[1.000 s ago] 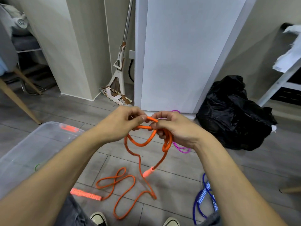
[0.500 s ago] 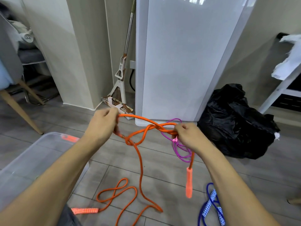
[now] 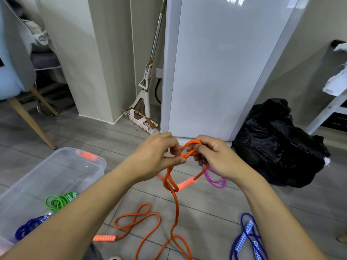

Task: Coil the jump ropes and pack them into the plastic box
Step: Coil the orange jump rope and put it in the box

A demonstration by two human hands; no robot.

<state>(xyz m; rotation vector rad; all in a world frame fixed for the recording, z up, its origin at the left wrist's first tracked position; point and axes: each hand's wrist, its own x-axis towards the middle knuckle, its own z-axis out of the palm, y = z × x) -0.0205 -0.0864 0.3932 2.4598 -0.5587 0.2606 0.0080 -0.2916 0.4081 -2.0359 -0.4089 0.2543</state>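
Grey wood-look floor (image 3: 216,199) meets pale walls (image 3: 97,59) and a glossy white cabinet (image 3: 221,68) (ceiling lights reflected near its top). A mop (image 3: 144,87) leans in the corner, a wooden-legged chair (image 3: 16,76) stands left, and a black bag (image 3: 277,143) slumps right.

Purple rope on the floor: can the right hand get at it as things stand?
Probably not right away. The purple rope lies on open floor just below the right hand, nothing between them, but that hand and the left hand both grip the orange rope, which must go first.
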